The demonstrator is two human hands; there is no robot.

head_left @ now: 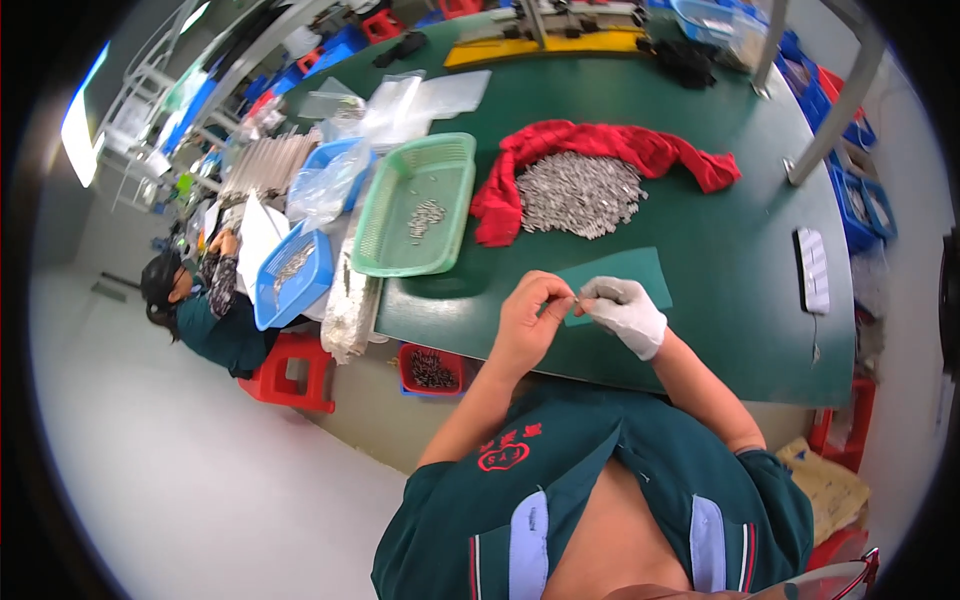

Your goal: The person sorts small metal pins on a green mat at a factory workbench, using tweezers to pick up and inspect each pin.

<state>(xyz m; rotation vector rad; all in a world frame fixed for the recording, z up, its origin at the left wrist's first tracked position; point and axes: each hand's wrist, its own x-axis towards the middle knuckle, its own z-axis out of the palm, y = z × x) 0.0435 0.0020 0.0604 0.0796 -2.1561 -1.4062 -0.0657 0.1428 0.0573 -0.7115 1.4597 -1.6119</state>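
Observation:
My bare left hand (530, 315) and my white-gloved right hand (628, 314) meet above the table's near edge, thumbs and fingers pinched together. Between the fingertips is a small silvery metal part (577, 301); its exact shape is mostly hidden by the fingers. Under and behind the hands lies a thin green sheet (645, 270). Just beyond it, a large heap of small silvery metal parts (580, 195) rests beside and partly on a bunched red cloth (705, 168). A light green basket (464, 160) to the left holds a smaller group of similar parts.
Blue baskets (322, 262), clear plastic bags (425, 105) and wrapped stacks crowd the left side. A red bin (404, 372) of dark parts sits low by the table edge. At the right lies a white power strip (815, 270) near metal posts. A co-worker (215, 310) sits far left.

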